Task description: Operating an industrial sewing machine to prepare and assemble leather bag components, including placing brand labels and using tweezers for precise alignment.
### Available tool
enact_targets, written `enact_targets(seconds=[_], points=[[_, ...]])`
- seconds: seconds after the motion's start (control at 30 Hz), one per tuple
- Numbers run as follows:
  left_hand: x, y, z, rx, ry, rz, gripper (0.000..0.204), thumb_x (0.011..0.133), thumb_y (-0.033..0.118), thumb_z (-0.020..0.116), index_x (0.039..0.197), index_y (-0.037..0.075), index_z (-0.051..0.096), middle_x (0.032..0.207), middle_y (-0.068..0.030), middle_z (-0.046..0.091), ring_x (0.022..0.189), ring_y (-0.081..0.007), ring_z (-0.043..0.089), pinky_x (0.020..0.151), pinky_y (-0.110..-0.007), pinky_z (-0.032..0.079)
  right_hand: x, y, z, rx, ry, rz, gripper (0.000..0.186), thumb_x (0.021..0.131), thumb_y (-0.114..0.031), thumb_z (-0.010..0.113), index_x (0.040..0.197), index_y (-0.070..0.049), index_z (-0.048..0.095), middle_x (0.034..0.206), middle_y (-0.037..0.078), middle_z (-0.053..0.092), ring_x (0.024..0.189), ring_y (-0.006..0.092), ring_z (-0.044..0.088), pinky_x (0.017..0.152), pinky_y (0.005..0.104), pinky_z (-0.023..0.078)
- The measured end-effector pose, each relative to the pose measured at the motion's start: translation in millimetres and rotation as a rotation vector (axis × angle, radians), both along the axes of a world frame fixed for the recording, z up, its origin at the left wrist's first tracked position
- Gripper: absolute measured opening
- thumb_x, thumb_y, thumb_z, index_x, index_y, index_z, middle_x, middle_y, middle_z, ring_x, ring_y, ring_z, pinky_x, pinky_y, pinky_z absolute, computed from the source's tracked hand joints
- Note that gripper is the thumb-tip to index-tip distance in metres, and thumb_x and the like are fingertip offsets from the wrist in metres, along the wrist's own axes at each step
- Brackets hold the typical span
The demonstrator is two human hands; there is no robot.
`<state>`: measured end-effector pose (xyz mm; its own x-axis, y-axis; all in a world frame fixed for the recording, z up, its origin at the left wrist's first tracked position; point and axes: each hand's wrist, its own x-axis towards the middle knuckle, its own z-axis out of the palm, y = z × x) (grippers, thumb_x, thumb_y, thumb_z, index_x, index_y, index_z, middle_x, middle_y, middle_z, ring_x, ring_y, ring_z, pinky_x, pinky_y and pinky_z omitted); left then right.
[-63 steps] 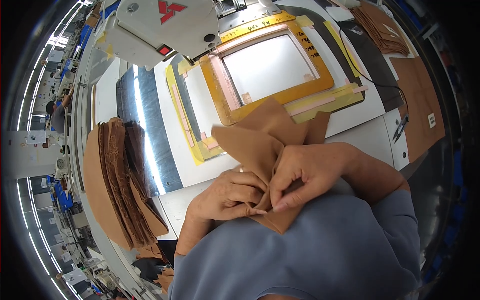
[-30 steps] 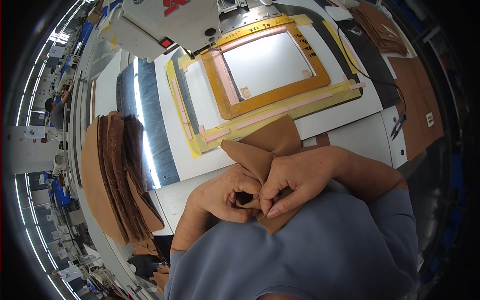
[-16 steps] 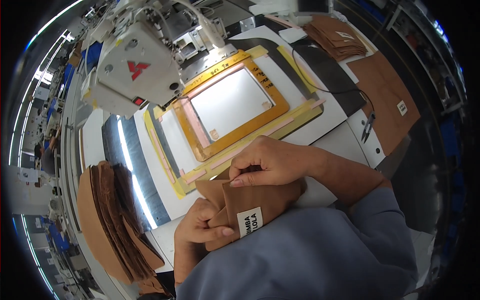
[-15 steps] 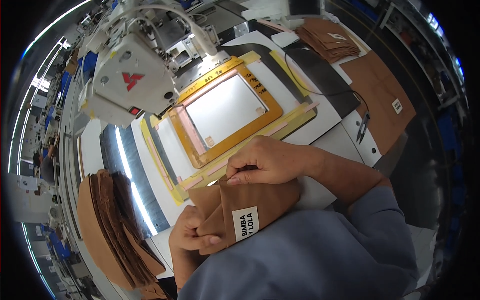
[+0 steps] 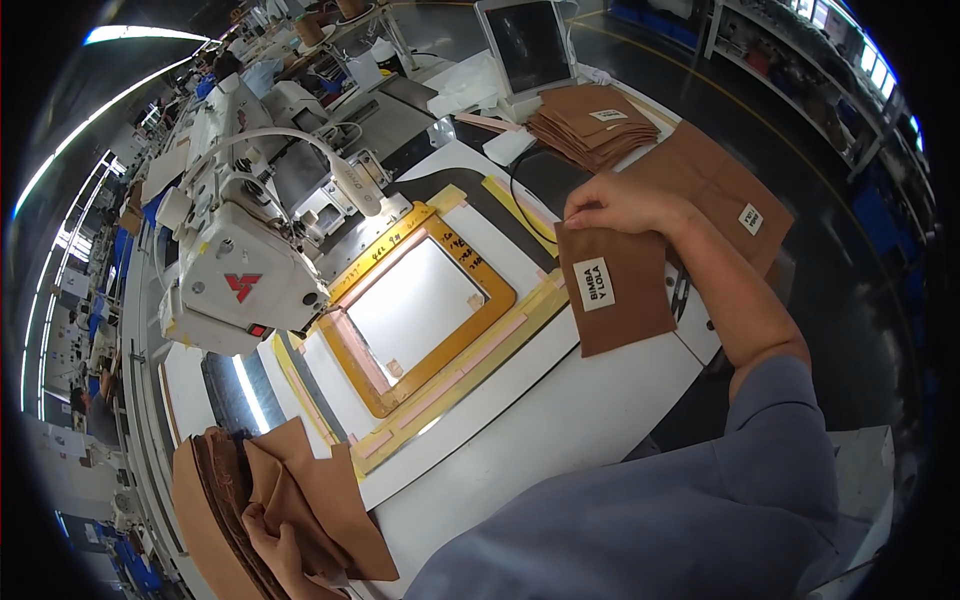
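Note:
My right hand (image 5: 615,208) pinches the upper edge of a brown fabric piece (image 5: 625,315) with a white label, held over the right side of the worktable, partly covering scissors. Low at the left, my left hand (image 5: 278,545) grips a loose, folded brown piece (image 5: 350,515) lying across the stack of cut brown pieces (image 5: 200,510). Between my hands, an orange rectangular frame (image 5: 490,315) with a white middle sits on a board edged with yellow and pink tape, beside the white sewing machine head (image 5: 230,305).
A pile of brown pieces (image 5: 575,135) and a large labelled brown sheet (image 5: 700,170) lie at the back right, near a screen (image 5: 525,45). A shelving rack (image 5: 790,85) stands across the aisle. A co-worker (image 5: 100,410) is at the far left.
The fabric bundled at my body is now apart: my right hand has moved up and right with the labelled piece, my left hand down and left with another. The view has turned right.

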<state>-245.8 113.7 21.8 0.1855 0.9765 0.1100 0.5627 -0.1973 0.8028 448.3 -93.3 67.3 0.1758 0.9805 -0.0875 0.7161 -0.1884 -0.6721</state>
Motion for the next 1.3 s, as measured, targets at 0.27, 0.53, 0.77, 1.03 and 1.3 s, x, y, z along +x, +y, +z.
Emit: enact_targets(seconds=[0.27,0.53,0.77,1.03,1.3], points=[[88,-50,-11,0.613,0.359,0.008,0.042,0.088,0.006,0.064,0.127,-0.006,0.056,0.133,-0.0228,0.055,0.125,-0.0416,0.053,0.106,-0.05,0.042,84,41,-27,0.434,-0.157,-0.38,0.026,0.089,-0.023,0.076,0.107,-0.006,0.07,0.12,0.013,0.068,0.104,0.0257,0.067,0.09,0.0384,0.053],[129,-157,-48,0.721,0.518,-0.247,0.051,0.082,0.028,0.082,0.124,0.005,0.065,0.135,-0.0199,0.061,0.119,-0.0374,0.058,0.098,-0.048,0.045,133,114,-5,0.333,-0.725,-0.532,0.037,0.08,-0.032,0.08,0.108,-0.01,0.07,0.158,0.013,0.043,0.146,0.0359,0.038,0.117,0.0448,0.039],[142,-163,-40,0.677,0.651,-0.216,0.051,0.083,0.027,0.08,0.127,0.008,0.064,0.137,-0.0189,0.06,0.113,-0.0361,0.06,0.093,-0.046,0.048,137,153,-2,0.076,-0.959,-0.632,0.04,0.083,-0.029,0.07,0.116,-0.008,0.072,0.166,0.01,0.031,0.156,0.035,0.017,0.124,0.06,0.018],[130,-162,-67,0.18,0.238,-0.052,0.045,0.091,0.027,0.073,0.131,0.01,0.062,0.139,-0.0207,0.057,0.114,-0.0375,0.059,0.086,-0.045,0.054,176,117,-21,0.207,-0.831,-0.79,0.022,0.081,-0.023,0.07,0.099,-0.011,0.075,0.163,0.008,0.037,0.156,0.0323,0.019,0.124,0.0619,0.017],[115,-156,-75,0.655,0.728,-0.316,0.051,0.09,0.028,0.075,0.136,0.01,0.06,0.149,-0.0222,0.049,0.124,-0.0413,0.054,0.102,-0.05,0.045,181,125,-39,0.456,-0.799,-0.741,0.011,0.077,-0.018,0.072,0.08,-0.01,0.066,0.161,0.013,0.04,0.148,0.0384,0.036,0.117,0.0458,0.039]])
